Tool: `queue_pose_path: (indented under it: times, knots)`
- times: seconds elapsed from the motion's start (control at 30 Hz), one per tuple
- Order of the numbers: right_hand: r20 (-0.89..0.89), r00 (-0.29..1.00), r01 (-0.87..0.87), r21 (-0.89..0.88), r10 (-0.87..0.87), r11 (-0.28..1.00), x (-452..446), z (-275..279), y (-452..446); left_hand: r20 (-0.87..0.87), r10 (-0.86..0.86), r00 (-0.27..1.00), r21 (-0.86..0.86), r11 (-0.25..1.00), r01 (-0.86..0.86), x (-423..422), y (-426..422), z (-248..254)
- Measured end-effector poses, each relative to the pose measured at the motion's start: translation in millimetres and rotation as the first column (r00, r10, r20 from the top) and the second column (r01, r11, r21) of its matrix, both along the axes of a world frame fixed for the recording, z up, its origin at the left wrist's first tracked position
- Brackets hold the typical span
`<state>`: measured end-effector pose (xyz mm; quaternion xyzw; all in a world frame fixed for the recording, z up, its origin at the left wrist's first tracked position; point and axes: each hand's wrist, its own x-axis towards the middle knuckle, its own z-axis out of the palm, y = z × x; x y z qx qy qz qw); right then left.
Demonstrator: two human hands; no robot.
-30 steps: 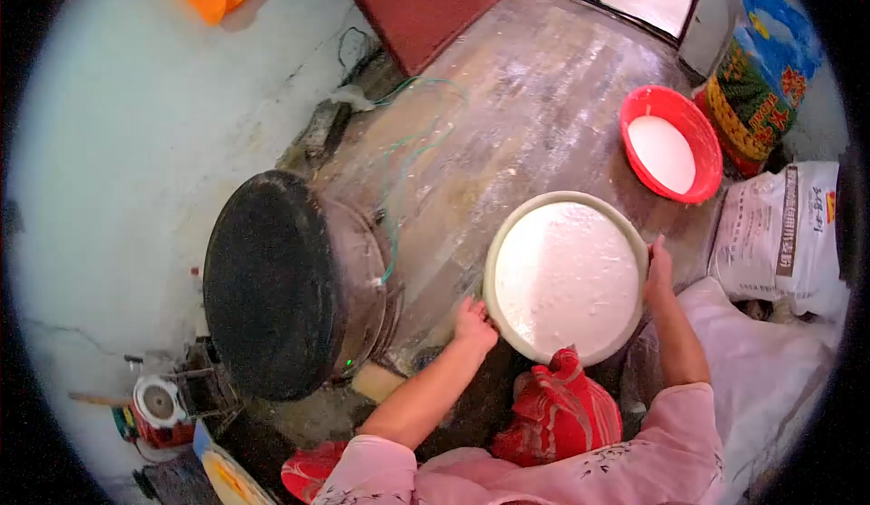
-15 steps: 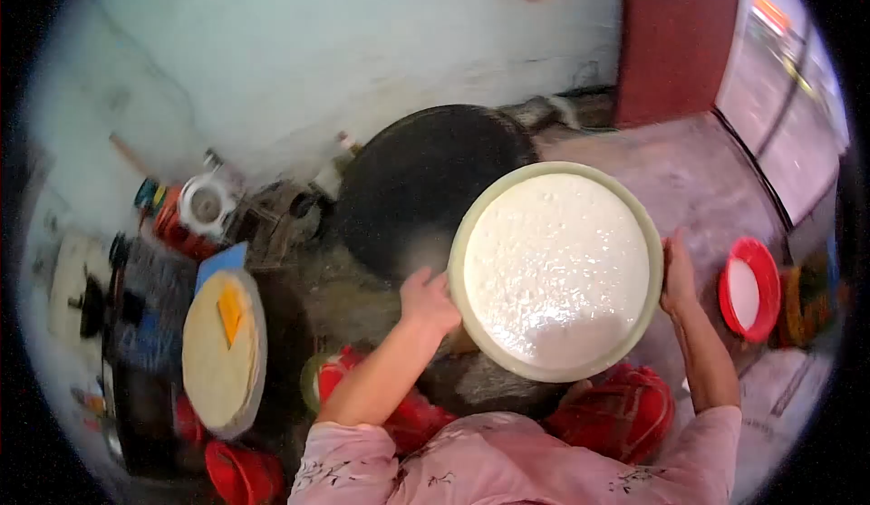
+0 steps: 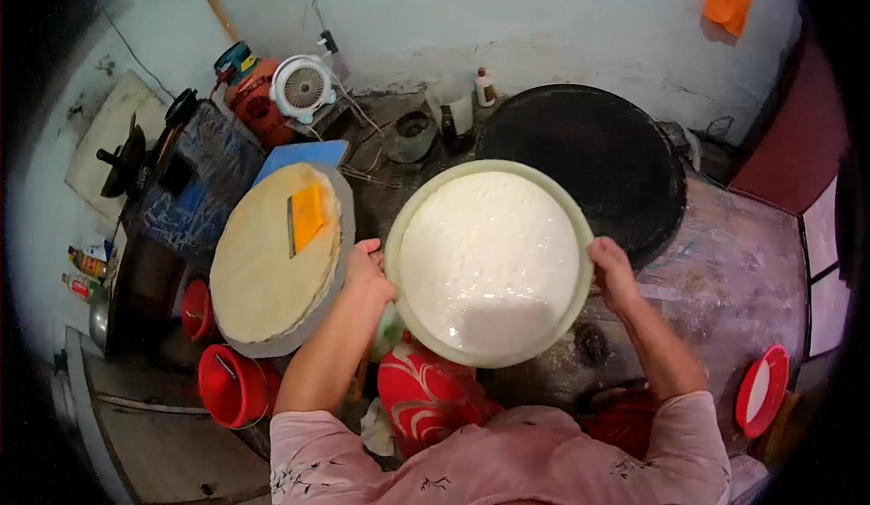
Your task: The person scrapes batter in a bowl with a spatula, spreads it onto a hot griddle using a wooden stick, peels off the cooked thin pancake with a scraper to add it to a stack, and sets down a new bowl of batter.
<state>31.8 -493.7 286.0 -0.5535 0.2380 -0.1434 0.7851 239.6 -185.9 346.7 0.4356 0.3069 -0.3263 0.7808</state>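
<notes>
A pale green basin [image 3: 494, 360] full of wet white batter [image 3: 489, 242] is held up in front of me, level or nearly so. My left hand [image 3: 369, 271] grips its left rim, and my right hand [image 3: 613, 272] is closed on the right rim. Behind the basin lies a large black round griddle [image 3: 589, 143], partly covered by it. To the left of my left hand is a stack of thin round flatbreads [image 3: 263, 260] on a grey round board. An orange scraper [image 3: 308, 218] rests on top of the stack.
Two red buckets [image 3: 231, 396] stand at the lower left. A small blower [image 3: 302, 88] and a red gas cylinder [image 3: 258, 97] are by the wall. A white bottle [image 3: 486, 88] stands behind the griddle. At far right sits a red basin [image 3: 761, 392] with white contents.
My view has turned left. The batter basin has moved from the griddle's right side to its front left, with both hands still on the rim.
</notes>
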Motion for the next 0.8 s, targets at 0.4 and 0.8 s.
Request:
queue_pose_path:
  times: [0.4, 0.8]
  knots:
    - [-0.116, 0.944, -0.315, -0.047, 0.308, 0.948, 67, -93, 76, 0.067, 0.387, 0.920, 0.200, 0.898, -0.392, 58, 91, -118]
    - [-0.269, 0.910, -0.335, -0.028, 0.316, 0.942, 64, -203, 73, -0.047, 0.305, 0.951, 0.285, 0.917, -0.280, 63, 107, -237]
